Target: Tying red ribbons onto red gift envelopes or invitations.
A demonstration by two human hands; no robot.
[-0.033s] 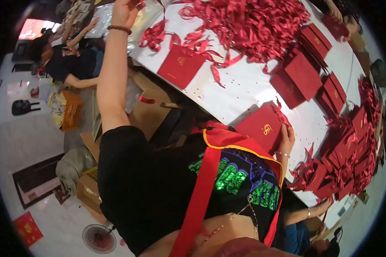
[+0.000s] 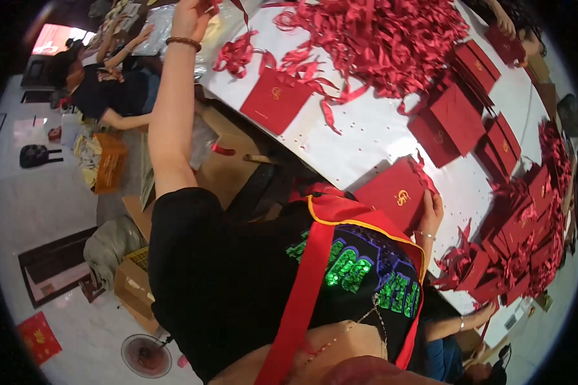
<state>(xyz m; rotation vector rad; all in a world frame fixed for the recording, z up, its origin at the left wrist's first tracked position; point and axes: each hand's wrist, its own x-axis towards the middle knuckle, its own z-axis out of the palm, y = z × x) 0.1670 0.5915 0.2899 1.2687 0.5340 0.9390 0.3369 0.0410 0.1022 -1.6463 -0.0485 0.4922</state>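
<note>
My left hand (image 2: 191, 20) is raised at the far left by the upper rim, fingers closed round a thin dark red ribbon (image 2: 243, 11) that trails beside it; its fingertips are partly cut off. My right hand (image 2: 432, 212) grips the right edge of a red paper gift bag (image 2: 392, 192) with a gold emblem, close to my chest. A red ribbon (image 2: 422, 173) is bunched along that bag's edge near my fingers. Between my hands, another red gift bag (image 2: 276, 101) lies flat with ribbon at its top edge.
A big heap of red ribbons (image 2: 385, 38) covers the far part of the white table (image 2: 347, 144). Red bags (image 2: 448, 122) stand to the right, with more piled (image 2: 520, 224) near the right edge. Co-workers sit around. Cardboard boxes (image 2: 133, 285) are on the floor at left.
</note>
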